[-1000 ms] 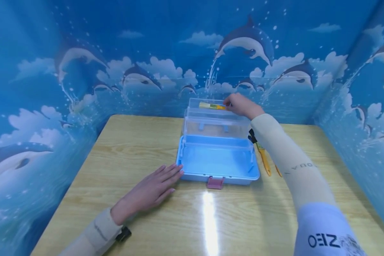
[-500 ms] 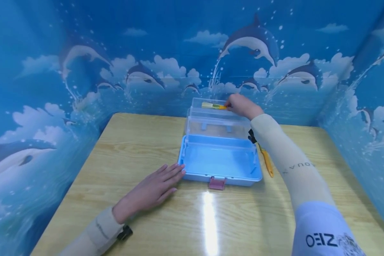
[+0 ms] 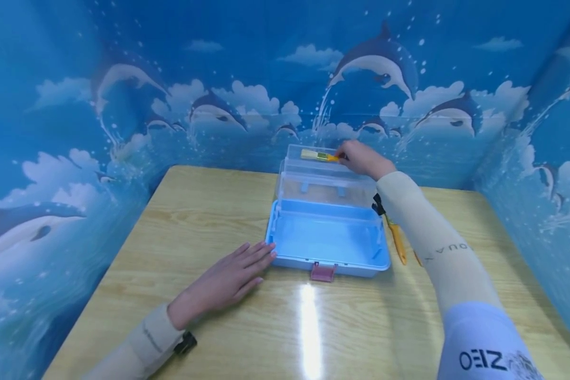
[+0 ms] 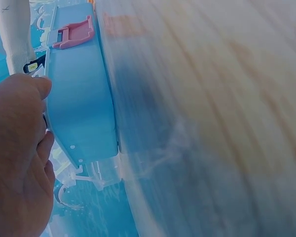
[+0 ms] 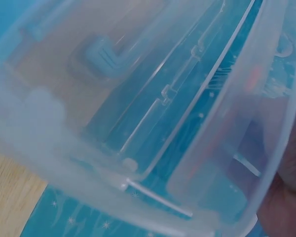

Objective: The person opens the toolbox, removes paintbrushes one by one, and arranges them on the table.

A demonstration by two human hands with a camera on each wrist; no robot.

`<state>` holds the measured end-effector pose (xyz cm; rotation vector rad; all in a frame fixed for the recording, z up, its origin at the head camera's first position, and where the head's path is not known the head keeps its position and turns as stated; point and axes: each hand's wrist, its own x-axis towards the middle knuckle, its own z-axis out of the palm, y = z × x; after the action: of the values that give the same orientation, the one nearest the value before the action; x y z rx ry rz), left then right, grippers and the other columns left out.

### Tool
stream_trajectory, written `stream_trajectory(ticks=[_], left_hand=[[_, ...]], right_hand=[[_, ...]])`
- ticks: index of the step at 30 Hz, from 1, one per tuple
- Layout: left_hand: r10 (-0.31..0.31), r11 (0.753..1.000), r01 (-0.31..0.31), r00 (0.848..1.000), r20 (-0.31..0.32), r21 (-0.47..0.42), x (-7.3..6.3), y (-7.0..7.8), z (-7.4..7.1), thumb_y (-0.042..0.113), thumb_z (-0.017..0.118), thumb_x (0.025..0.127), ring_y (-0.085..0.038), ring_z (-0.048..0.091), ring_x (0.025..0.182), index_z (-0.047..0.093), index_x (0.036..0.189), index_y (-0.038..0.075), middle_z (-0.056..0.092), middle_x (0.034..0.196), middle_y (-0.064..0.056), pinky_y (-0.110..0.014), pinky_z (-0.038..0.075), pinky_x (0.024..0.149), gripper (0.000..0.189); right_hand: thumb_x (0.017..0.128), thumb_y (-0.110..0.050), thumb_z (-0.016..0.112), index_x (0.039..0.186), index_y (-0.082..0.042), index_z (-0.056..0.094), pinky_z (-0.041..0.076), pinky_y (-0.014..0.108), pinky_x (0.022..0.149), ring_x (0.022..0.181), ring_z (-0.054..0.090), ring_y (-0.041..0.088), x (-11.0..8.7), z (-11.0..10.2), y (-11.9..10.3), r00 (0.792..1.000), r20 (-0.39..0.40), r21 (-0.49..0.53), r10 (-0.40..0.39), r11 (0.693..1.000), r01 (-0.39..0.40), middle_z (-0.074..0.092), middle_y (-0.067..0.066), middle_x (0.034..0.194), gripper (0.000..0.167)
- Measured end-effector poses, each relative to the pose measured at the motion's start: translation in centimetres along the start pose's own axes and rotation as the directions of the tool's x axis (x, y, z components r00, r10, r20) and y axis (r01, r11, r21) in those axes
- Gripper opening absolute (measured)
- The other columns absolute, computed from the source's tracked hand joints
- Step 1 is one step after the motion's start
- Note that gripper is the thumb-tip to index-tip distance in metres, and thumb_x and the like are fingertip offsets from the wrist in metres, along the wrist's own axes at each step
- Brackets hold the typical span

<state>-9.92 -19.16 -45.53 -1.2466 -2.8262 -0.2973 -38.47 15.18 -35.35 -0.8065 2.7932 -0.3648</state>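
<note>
In the head view, my left hand lies with straight fingers against the front left corner of a blue box, which stands with its lid raised. The left wrist view shows the same hand beside the box wall. My right hand pinches the yellow handle of a paintbrush at the topmost clear tray, bristles pointing left. Seen from the right wrist, clear plastic stands in front of that hand, and the brush is only a blurred orange streak.
A second paintbrush lies on the wooden table right of the box; an orange tip shows beside the right sleeve. A pink latch hangs at the box front. A dolphin-printed curtain borders the table behind and at both sides.
The head view has shifted slightly, so the whole scene sits a little further right. Both hands, the box and the held paintbrush otherwise stay nearly as they were.
</note>
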Motion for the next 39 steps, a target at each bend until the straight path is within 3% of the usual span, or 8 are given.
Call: stream_trajectory(ticks=[8, 15, 29, 39], left_hand=[[0.002, 1.000, -0.002, 1.000, 0.003, -0.003, -0.1, 0.1, -0.2, 0.030, 0.047, 0.109, -0.023, 0.020, 0.156, 0.025, 0.162, 0.013, 0.017, 0.170, -0.003, -0.048, 0.018, 0.128, 0.060], [0.005, 1.000, -0.005, 1.000, 0.002, 0.000, -0.1, 0.1, -0.2, 0.030, 0.046, 0.109, -0.022, 0.019, 0.156, 0.024, 0.162, 0.013, 0.016, 0.170, -0.002, -0.047, 0.018, 0.128, 0.060], [-0.014, 1.000, 0.014, 1.000, 0.010, -0.009, -0.1, 0.3, -0.2, 0.031, 0.045, 0.109, -0.022, 0.019, 0.156, 0.024, 0.162, 0.014, 0.017, 0.170, -0.002, -0.047, 0.018, 0.128, 0.059], [-0.017, 1.000, 0.017, 1.000, 0.008, -0.003, 0.0, 0.4, -0.1, 0.032, 0.045, 0.109, -0.023, 0.020, 0.156, 0.025, 0.162, 0.014, 0.018, 0.169, -0.003, -0.047, 0.018, 0.128, 0.059]], right_hand=[[0.107, -0.010, 0.049, 0.137, 0.002, 0.059, 0.050, 0.054, 0.107, 0.123, 0.059, 0.036, -0.4, -0.4, -0.1, 0.999, 0.015, 0.010, 0.033, 0.999, -0.033, 0.061, 0.022, 0.136, 0.034], [0.108, -0.010, 0.047, 0.141, 0.000, 0.056, 0.049, 0.053, 0.108, 0.123, 0.059, 0.034, -0.9, -0.5, -0.1, 1.000, 0.010, 0.016, 0.015, 1.000, -0.015, 0.060, 0.020, 0.138, 0.036], [0.107, -0.011, 0.050, 0.138, -0.002, 0.059, 0.052, 0.054, 0.103, 0.118, 0.062, 0.035, -1.9, -0.6, -0.7, 0.996, -0.078, -0.050, -0.053, 0.998, 0.049, 0.064, 0.020, 0.132, 0.033], [0.107, -0.012, 0.051, 0.137, -0.003, 0.060, 0.054, 0.052, 0.100, 0.115, 0.064, 0.034, -2.8, -0.9, -1.0, 0.993, -0.106, -0.071, -0.056, 0.996, 0.049, 0.066, 0.018, 0.131, 0.033]])
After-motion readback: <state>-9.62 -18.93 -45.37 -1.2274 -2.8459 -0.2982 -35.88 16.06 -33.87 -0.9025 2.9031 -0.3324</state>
